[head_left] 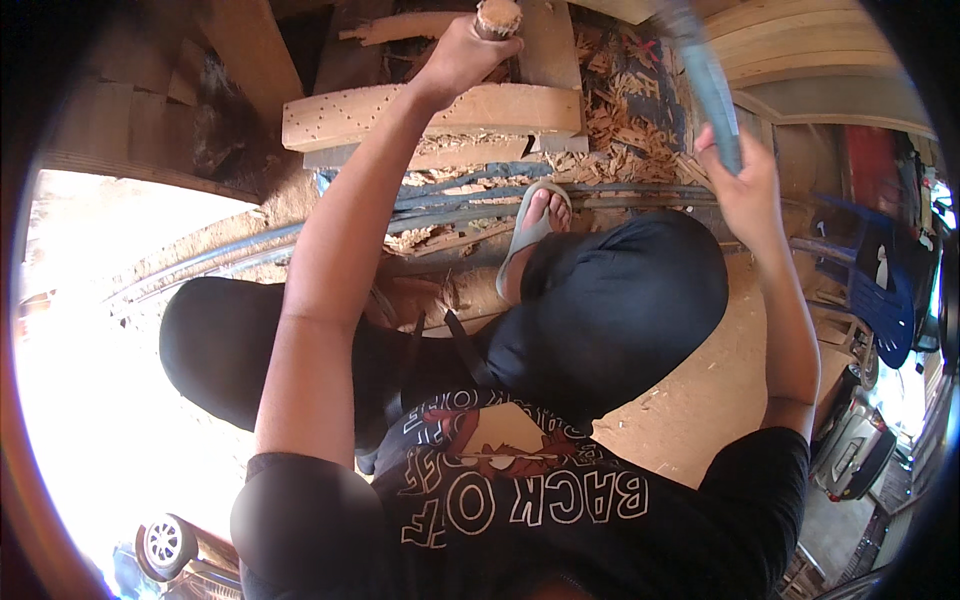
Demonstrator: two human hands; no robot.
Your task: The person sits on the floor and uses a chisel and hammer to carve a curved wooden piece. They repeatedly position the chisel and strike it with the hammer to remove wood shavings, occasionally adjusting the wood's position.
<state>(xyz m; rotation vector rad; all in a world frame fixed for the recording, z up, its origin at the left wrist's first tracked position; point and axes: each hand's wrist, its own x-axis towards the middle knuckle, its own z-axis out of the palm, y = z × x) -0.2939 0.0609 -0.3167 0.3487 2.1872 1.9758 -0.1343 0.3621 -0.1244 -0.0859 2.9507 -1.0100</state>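
My left hand (462, 62) is closed round a chisel by its thick wooden handle (498, 18), whose frayed round end faces up; its blade is hidden. It is above a pale wooden beam (440, 108) dotted with small holes. Out to the right, my right hand (740, 170) grips a long blue-grey tool (708, 75), raised and smeared by motion. The far end of that tool runs out of the picture at the top, so its exact kind does not show.
Wood chips (635, 125) cover the ground right of the beam. My sandalled foot (540, 220) rests just in front of it, near long dark pipes (640, 196). Stacked planks (800, 45) lie far right, with a blue plastic chair (880, 290) nearer. A wheel (168, 545) shows at lower left.
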